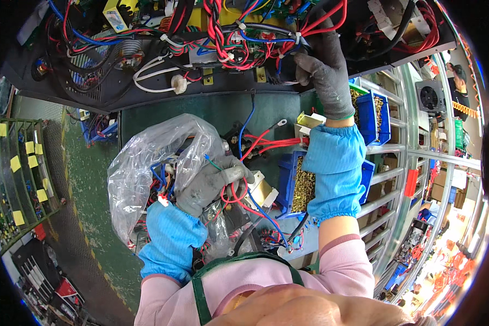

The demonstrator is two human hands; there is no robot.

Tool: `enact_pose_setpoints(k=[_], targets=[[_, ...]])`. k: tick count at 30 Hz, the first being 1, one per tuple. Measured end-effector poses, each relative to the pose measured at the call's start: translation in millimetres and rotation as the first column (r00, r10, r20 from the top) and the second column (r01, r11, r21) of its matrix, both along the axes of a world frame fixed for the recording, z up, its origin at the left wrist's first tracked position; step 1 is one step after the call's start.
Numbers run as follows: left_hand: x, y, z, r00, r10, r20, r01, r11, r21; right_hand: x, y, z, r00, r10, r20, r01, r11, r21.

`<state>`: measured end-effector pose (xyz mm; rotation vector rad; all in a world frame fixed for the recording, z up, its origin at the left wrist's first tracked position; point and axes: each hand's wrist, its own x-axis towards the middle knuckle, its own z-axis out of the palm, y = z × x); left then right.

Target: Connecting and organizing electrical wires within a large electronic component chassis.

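Observation:
My left hand (214, 182), in a grey glove, is closed around thin red and blue wires (250, 202). A green-tipped wire also runs along its fingers. Beside it lies a clear plastic bag (138, 163) with bundled wires inside. My right hand (328, 70), also gloved, reaches up to a black metal chassis (201, 89). Its index finger stretches up among thick red wires (331, 26), and the thumb stands apart near the wire bundle. The other fingertips are partly hidden. Below the chassis edge hang a blue wire (250, 117) and red cables with ring terminals (271, 142).
Blue bins of brass-coloured screws (304, 190) stand by my right forearm, with another blue bin (383, 117) farther right. A metal roller rack (388, 214) runs along the right side. A rack with yellow notes (16, 163) stands at left. Another person (459, 87) is at far right.

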<state>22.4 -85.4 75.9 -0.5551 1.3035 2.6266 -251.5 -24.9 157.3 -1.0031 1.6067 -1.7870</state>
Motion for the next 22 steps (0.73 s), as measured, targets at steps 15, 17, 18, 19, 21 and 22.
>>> enact_pose_setpoints(k=[15,17,18,19,21,22], targets=[[-2.1,6.5,-1.2,0.998,0.058,-0.007,-0.058,0.995,-0.087,-4.8,-1.5,-4.1,0.997,-0.067,0.046,0.065,0.997,0.053],[-1.6,6.3,-3.4,0.999,0.044,0.000,-0.044,0.996,-0.075,-1.5,-1.7,1.5,0.997,-0.074,0.033,0.071,0.994,0.083],[-1.2,5.0,-3.5,0.999,0.043,0.000,-0.043,0.996,-0.075,-0.5,-1.7,3.5,0.997,-0.079,0.020,0.077,0.991,0.112],[0.2,2.7,-3.5,1.000,0.020,0.016,-0.019,0.999,-0.035,-0.4,-2.1,3.1,0.997,-0.078,0.023,0.075,0.991,0.111],[2.5,1.0,-4.3,0.999,0.002,0.037,-0.002,1.000,0.006,-1.3,-3.5,1.4,0.998,-0.055,0.025,0.052,0.990,0.132],[1.6,2.2,-5.2,0.999,0.001,0.036,-0.001,1.000,0.012,-2.7,-1.9,1.5,0.997,-0.066,0.035,0.060,0.988,0.141]])
